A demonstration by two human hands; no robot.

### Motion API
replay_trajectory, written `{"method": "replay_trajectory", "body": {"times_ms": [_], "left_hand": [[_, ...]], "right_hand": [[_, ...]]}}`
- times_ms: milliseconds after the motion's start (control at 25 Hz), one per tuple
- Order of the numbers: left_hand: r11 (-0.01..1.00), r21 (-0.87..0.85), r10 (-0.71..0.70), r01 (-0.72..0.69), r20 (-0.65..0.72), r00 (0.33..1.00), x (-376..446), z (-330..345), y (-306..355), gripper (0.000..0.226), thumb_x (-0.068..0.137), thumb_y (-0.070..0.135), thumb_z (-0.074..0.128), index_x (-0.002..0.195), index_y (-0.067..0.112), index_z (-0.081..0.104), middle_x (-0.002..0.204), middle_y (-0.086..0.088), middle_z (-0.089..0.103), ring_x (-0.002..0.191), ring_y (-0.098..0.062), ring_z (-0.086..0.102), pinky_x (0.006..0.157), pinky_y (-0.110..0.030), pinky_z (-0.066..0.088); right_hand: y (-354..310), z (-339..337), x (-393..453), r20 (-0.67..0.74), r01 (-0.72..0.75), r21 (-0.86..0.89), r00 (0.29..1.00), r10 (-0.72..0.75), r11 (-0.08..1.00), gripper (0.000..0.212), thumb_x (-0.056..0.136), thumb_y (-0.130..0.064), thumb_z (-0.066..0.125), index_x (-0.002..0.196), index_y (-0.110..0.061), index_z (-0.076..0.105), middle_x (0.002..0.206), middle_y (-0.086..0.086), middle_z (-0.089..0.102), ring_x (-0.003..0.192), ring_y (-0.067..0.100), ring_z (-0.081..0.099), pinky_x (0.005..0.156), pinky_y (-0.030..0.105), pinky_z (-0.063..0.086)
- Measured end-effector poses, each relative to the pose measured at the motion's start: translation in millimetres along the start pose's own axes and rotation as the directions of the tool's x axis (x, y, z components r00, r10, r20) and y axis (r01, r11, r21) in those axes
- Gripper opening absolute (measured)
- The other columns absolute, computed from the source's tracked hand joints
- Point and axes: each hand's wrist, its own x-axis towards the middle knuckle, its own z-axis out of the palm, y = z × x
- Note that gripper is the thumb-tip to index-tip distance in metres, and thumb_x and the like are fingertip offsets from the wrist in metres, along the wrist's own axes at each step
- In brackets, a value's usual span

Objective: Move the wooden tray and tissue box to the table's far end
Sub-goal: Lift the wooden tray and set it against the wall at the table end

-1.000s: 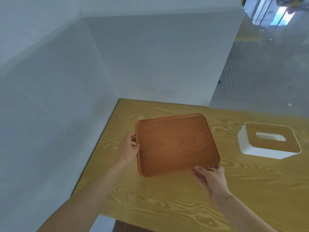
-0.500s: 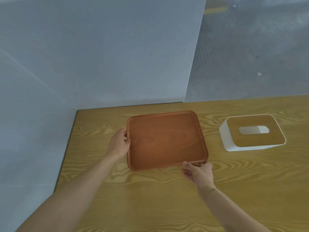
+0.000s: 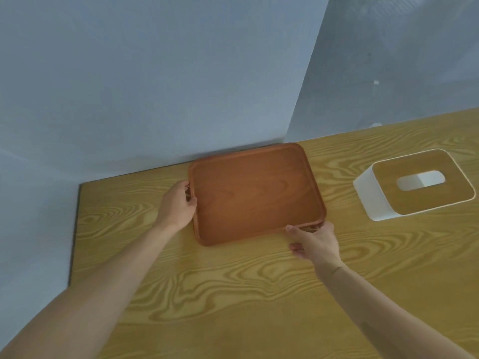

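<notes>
A square reddish-brown wooden tray [image 3: 255,193] with rounded corners lies near the table's far edge, its far corner close to the white wall. My left hand [image 3: 178,203] grips its left rim. My right hand [image 3: 315,243] holds its near right corner, fingers under the rim. Whether the tray rests flat on the table or hangs just above it I cannot tell. The tissue box [image 3: 414,187], white with a wooden top and an oval slot, stands on the table to the tray's right, apart from both hands.
The light wood-grain table [image 3: 233,294] stretches toward me. White partition walls [image 3: 155,73] close off the far edge and the left edge. Grey floor [image 3: 401,60] shows beyond the table at the upper right.
Both hands have carried the tray farther away toward the far wall. My view has tilted down and shifted, and the tissue box has stayed in place.
</notes>
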Motion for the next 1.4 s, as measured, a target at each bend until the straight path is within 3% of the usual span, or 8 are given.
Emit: {"method": "replay_trajectory", "body": {"times_ms": [280,600,840,920,1040,1120,1200,1400], "left_hand": [[0.999,0.005,0.036,-0.036,-0.034,0.999,9.1,-2.7,-4.9,0.037,0.090,0.008,0.064,0.127,0.007,0.058,0.122,-0.015,0.066,0.110,-0.032,0.062,0.094,-0.039,0.048],[0.993,0.109,0.039,-0.036,-0.033,0.999,2.7,-3.6,-8.0,0.012,0.088,0.011,0.065,0.100,0.009,0.063,0.103,-0.011,0.057,0.081,-0.024,0.055,0.071,-0.034,0.040],[0.991,0.128,0.031,-0.029,-0.013,0.999,-3.3,-5.3,-10.2,0.030,0.093,0.022,0.060,0.121,0.009,0.061,0.109,-0.013,0.058,0.091,-0.027,0.058,0.073,-0.035,0.043],[0.994,0.103,0.030,-0.026,-0.042,0.999,-15.7,-6.8,-11.8,0.042,0.096,0.034,0.058,0.130,0.011,0.056,0.118,-0.013,0.056,0.104,-0.030,0.060,0.077,-0.038,0.048],[0.995,0.046,0.094,-0.093,-0.026,0.995,-56.5,-0.9,-25.1,0.080,0.091,0.061,0.054,0.151,0.012,0.032,0.151,-0.012,0.038,0.138,-0.026,0.038,0.107,-0.041,0.039],[0.983,0.071,0.164,-0.170,0.082,0.983,-85.6,9.3,-37.3,0.108,0.081,0.076,0.054,0.157,0.015,0.008,0.165,-0.005,0.014,0.150,-0.017,0.011,0.118,-0.037,0.017],[0.973,0.131,0.168,-0.188,0.151,0.974,-102.0,20.4,-48.4,0.124,0.073,0.084,0.053,0.156,0.015,-0.010,0.166,-0.004,-0.006,0.150,-0.013,-0.008,0.121,-0.037,0.001],[0.949,0.241,0.186,-0.204,0.097,0.978,-104.5,30.3,-48.9,0.116,0.078,0.082,0.042,0.156,0.009,-0.004,0.166,-0.009,0.003,0.152,-0.021,-0.001,0.123,-0.044,0.003]], "right_hand": [[-3.6,11.5,6.3,-0.019,-0.023,-0.213,1.000,0.019,0.977,0.058,0.071,-0.037,0.088,0.105,-0.013,0.047,0.096,0.009,0.069,0.052,0.020,0.073,0.048,0.030,0.058],[-5.1,6.2,3.8,-0.001,-0.020,-0.487,1.000,0.023,0.873,0.070,0.070,-0.055,0.082,0.110,-0.010,0.047,0.086,0.007,0.067,0.046,0.011,0.069,0.041,0.027,0.055],[-10.4,-9.1,1.2,0.013,0.039,-0.752,0.999,-0.044,0.658,0.071,0.070,-0.080,0.063,0.099,-0.017,0.050,0.074,0.003,0.071,0.058,0.021,0.072,0.067,0.045,0.062],[-10.6,-21.4,0.1,0.012,0.121,-0.836,0.979,-0.204,0.535,0.070,0.072,-0.082,0.058,0.103,-0.020,0.051,0.082,0.000,0.068,0.072,0.022,0.067,0.069,0.042,0.056],[-5.1,-32.9,1.4,0.216,0.447,-0.852,0.775,-0.594,0.273,0.082,0.076,-0.066,0.069,0.138,-0.018,0.044,0.129,0.005,0.060,0.116,0.029,0.057,0.086,0.045,0.051],[-5.1,-33.7,6.7,0.375,0.549,-0.821,0.724,-0.579,0.155,0.107,0.075,-0.065,0.070,0.155,-0.014,0.021,0.160,0.006,0.032,0.149,0.029,0.023,0.113,0.049,0.033],[-7.2,-32.3,17.1,0.421,0.543,-0.828,0.765,-0.487,0.137,0.122,0.074,-0.075,0.060,0.158,-0.012,-0.002,0.169,0.005,0.004,0.154,0.024,-0.006,0.123,0.048,0.010],[-4.5,-28.6,33.6,0.468,0.520,-0.854,0.775,-0.424,0.006,0.120,0.075,-0.086,0.035,0.157,-0.009,-0.008,0.168,0.008,-0.009,0.151,0.025,-0.022,0.123,0.053,-0.001]]}}
